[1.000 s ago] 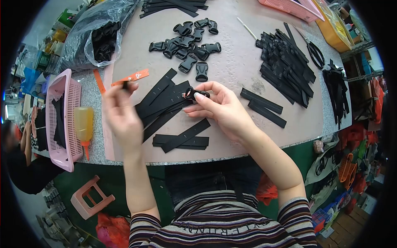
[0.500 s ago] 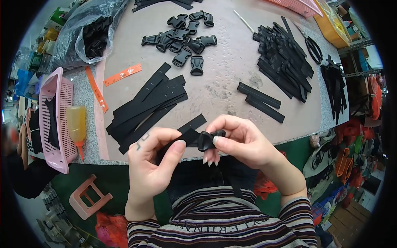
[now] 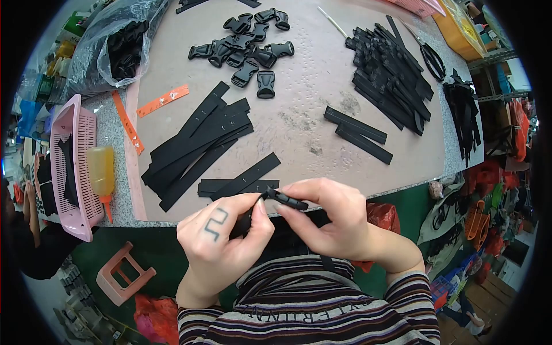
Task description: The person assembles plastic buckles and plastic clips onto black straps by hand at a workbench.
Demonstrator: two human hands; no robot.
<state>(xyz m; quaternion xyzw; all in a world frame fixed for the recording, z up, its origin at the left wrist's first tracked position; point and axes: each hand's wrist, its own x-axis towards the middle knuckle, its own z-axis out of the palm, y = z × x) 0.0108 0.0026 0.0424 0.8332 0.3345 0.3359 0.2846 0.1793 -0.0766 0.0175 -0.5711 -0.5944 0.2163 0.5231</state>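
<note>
My left hand [image 3: 227,233] pinches a black webbing strap [image 3: 244,224], most of it hidden behind the fingers. Between the thumb and forefinger of my right hand [image 3: 330,215] is a black side-release buckle [image 3: 289,199], turned edge-on. The strap's end meets the buckle where the two hands come together, close over the table's front edge. Just beyond them, two loose black straps [image 3: 250,177] lie crossed. A fanned pile of wider black straps [image 3: 201,138] rests to the left, and several black buckles [image 3: 241,49] are heaped farther back.
At right lie two short straps [image 3: 362,138], a heap of black straps [image 3: 388,80] and scissors [image 3: 431,57]. On the left are orange strips [image 3: 164,100], a bottle of yellow liquid [image 3: 102,172], a pink basket [image 3: 86,190] and a plastic bag [image 3: 92,69]. A stool [image 3: 125,273] stands below.
The buckle has turned from its open end facing me to edge-on. My left hand has rolled over, showing its back, and has come nearer the buckle. The view has shifted slightly.
</note>
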